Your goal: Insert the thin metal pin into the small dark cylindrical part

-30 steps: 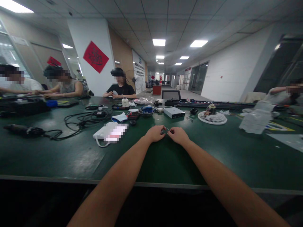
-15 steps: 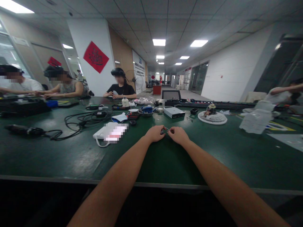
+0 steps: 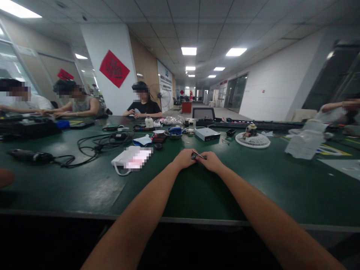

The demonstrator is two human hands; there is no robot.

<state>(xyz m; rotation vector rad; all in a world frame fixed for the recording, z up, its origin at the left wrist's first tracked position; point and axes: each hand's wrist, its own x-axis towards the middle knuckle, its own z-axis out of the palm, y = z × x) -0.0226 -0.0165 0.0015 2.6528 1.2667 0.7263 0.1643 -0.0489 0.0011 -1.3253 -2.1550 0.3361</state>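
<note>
My left hand (image 3: 184, 159) and my right hand (image 3: 211, 162) meet over the middle of the green table, fingertips nearly touching. Pinched in the left fingers is a small dark part (image 3: 194, 155), too small to name. A thin, shiny metal tool (image 3: 200, 155) slants across the gap, its right end in the right fingers and its left end against the dark part. Which kind of tool it is, I cannot make out. Beyond my hands lie a silver-and-black box (image 3: 207, 134) and a pair of glasses-like wire pieces (image 3: 225, 141).
A white box with a strap (image 3: 123, 159), black cables (image 3: 97, 144) and a round black object (image 3: 158, 146) lie left. A white fan grille with its motor (image 3: 253, 140) and clear plastic packaging (image 3: 306, 141) stand right. Co-workers sit around; a blurred fingertip-like shape (image 3: 5, 177) enters at left.
The metal tool has swung from a nearly level line between the hands to lie across the left fingertips. My right fingers have come closer to the left. A blurred shape has appeared at the left edge.
</note>
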